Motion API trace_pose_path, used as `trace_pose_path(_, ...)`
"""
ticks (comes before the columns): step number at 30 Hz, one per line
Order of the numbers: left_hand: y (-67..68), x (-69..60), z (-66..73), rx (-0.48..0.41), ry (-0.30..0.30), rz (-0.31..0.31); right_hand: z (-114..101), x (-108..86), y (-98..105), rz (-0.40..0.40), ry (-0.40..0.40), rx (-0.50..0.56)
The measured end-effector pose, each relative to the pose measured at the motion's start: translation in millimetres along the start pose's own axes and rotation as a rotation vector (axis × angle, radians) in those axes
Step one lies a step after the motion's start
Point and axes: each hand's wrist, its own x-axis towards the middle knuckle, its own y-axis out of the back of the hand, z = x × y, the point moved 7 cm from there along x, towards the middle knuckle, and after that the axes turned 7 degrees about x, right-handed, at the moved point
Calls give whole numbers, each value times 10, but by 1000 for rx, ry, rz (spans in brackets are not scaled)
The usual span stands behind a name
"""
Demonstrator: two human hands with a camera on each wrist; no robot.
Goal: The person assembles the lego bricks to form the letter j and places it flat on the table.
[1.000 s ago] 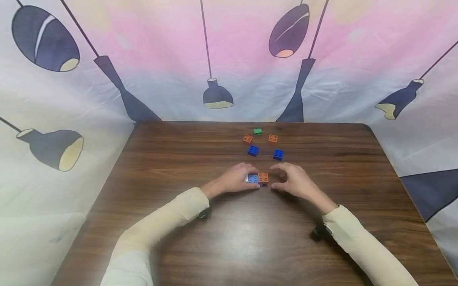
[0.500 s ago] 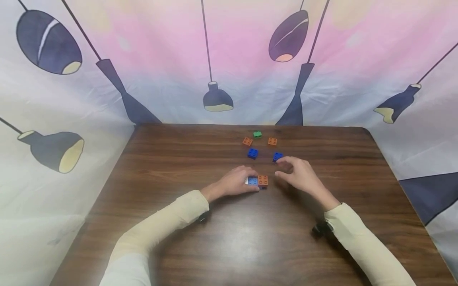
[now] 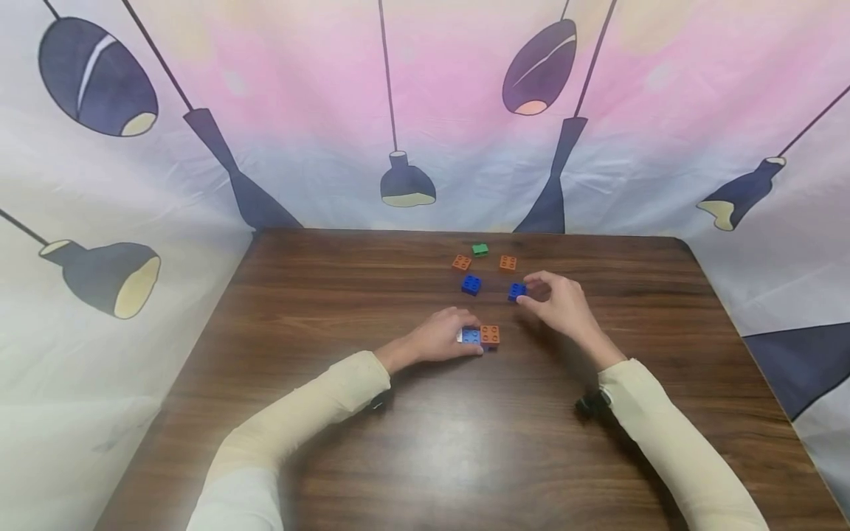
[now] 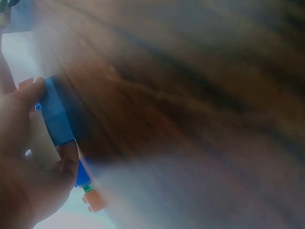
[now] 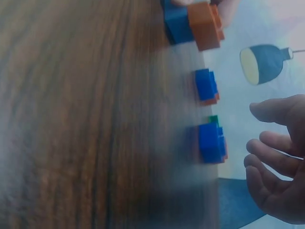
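Observation:
In the head view my left hand [image 3: 434, 335] grips a small stack of toy building bricks on the table. A light blue brick [image 3: 471, 336] and an orange brick [image 3: 490, 334] show on top of it. The left wrist view shows a long blue brick [image 4: 58, 112] underneath and a white brick [image 4: 44, 140] partly behind the fingers. My right hand [image 3: 561, 304] hovers beside the right blue brick [image 3: 516, 292], thumb and fingers spread apart. In the right wrist view a gap shows between that hand and the brick.
Another blue brick [image 3: 471, 285] lies to the left of the right one. Farther back are two orange bricks, the left orange brick [image 3: 461, 262] and the right orange brick [image 3: 508, 262], and a green brick [image 3: 480, 250]. A printed curtain [image 3: 319, 147] hangs behind the wooden table [image 3: 319, 287].
My right hand has moved away from the stack, back and slightly right, to the right blue brick. The left hand keeps its grip on the stack in the same place.

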Motion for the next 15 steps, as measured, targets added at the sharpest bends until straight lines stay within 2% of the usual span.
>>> trace_pose_path(8,2,0,1,-7,4,-2,129,98,2,22,-17,-25)
trace_pose_path(15,1,-11,-2,-25,17,-17,250,131,-82,-29,-55,-14)
